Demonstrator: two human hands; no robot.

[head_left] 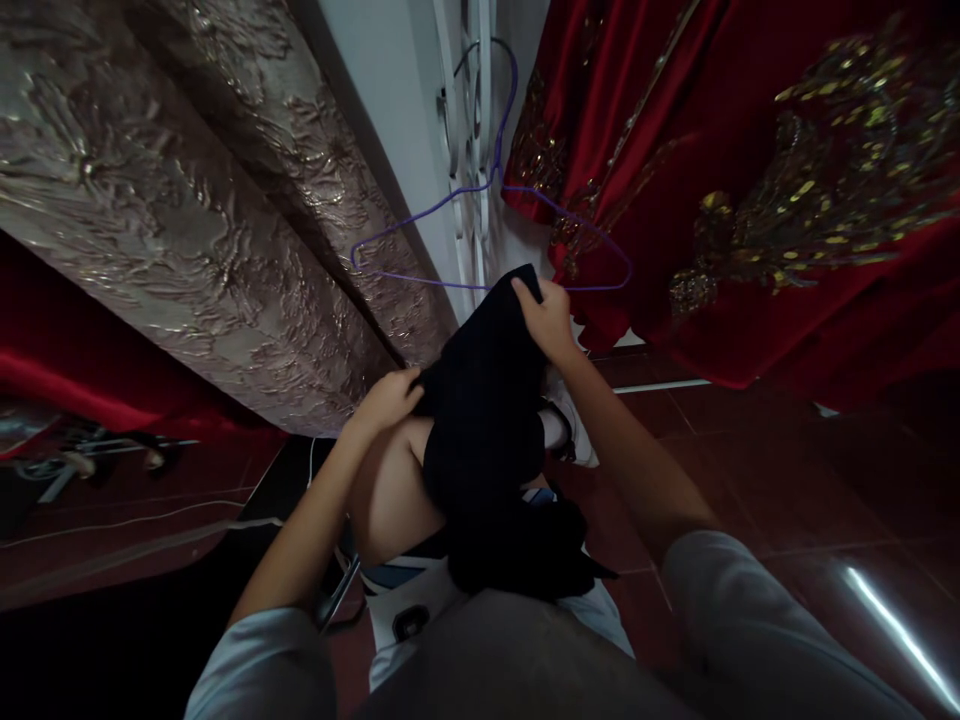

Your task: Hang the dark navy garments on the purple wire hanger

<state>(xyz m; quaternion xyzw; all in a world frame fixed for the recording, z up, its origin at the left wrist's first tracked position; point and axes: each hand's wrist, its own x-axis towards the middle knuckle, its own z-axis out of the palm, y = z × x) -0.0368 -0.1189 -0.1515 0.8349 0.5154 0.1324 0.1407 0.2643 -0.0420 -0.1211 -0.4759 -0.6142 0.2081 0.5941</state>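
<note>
A dark, nearly black garment point(484, 420) lies across my lap and is drawn up in front of me; its exact kind does not show. My right hand point(546, 318) grips its upper corner, thumb on top. Lower down on the other side, my left hand point(388, 402) pinches the garment's left edge above my bare knee. Just beyond the cloth hangs a purple wire hanger point(491, 187) with nothing on it. The garment's top corner overlaps the hanger's lower bar in view; I cannot tell whether they touch.
The hanger hooks onto a white metal rack point(469, 130). Pinkish embossed fabric point(225, 210) hangs at left. A red cloth with gold sequins point(720, 190) hangs at right. White cables point(142, 520) trail over the dark red tiled floor point(750, 480).
</note>
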